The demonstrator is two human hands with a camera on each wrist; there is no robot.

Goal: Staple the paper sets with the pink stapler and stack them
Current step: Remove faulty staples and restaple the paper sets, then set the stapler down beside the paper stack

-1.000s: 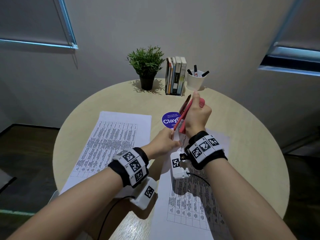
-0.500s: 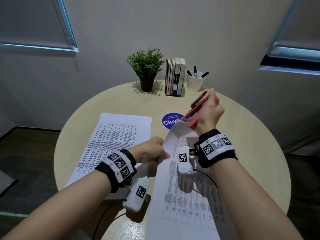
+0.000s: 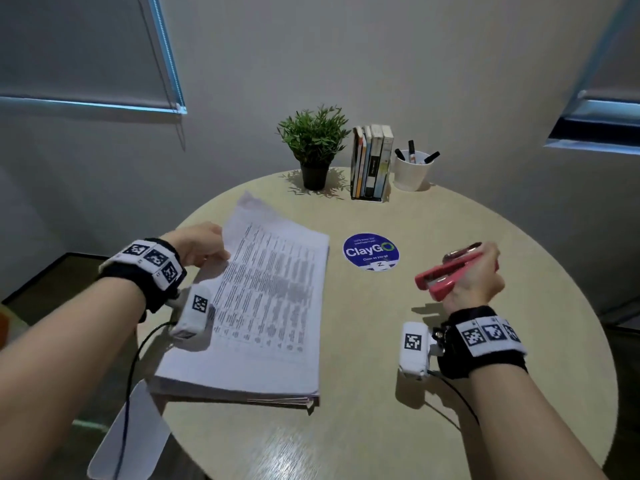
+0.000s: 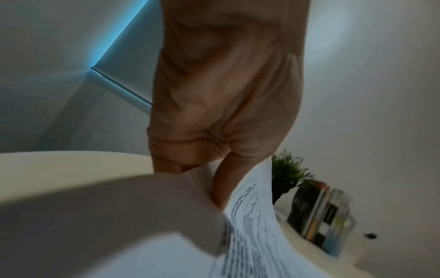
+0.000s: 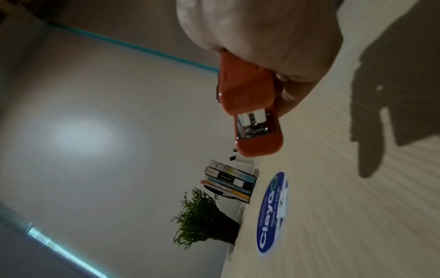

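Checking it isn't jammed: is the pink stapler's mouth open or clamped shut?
Open. The pink stapler in the right hand shows a gap between its arms, with metal visible inside in the wrist view, and no paper in it.

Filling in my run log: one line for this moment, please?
left hand: pinches paper set on stack | right hand: holds pink stapler above table

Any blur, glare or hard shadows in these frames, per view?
Head: print on the paper stack smeared, sheen on the near table edge. Left wrist: lifted sheet and books blurred, left hand fairly sharp. Right wrist: bright patch on the wall, hard shadow on the table beside the stapler.
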